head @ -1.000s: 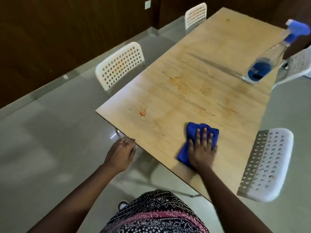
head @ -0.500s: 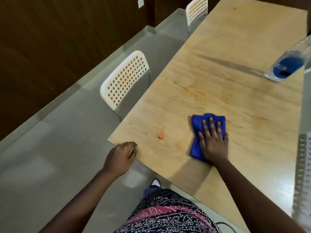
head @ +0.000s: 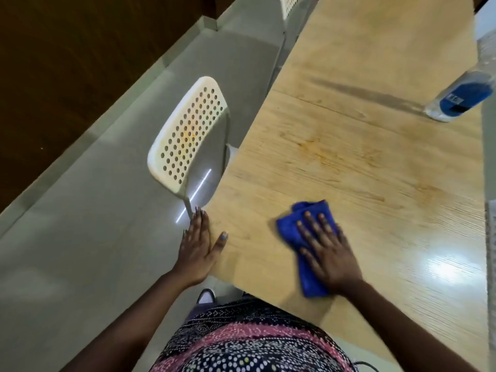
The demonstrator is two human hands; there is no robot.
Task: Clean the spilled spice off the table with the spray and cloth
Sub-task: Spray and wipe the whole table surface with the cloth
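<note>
While pressed flat, the right hand (head: pixel 328 253) spreads open fingers over a folded blue cloth (head: pixel 303 234).
The left hand (head: pixel 197 247) rests open on the pale wooden table (head: pixel 375 162) corner; clear blue-filled spray bottle (head: pixel 461 96) stands well apart.

Both hands (head: pixel 197 244) (head: pixel 326 249) flat, fingers spread.

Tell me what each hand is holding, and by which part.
Right hand presses flat on the blue cloth, covering its middle. Left hand holds nothing.
</note>
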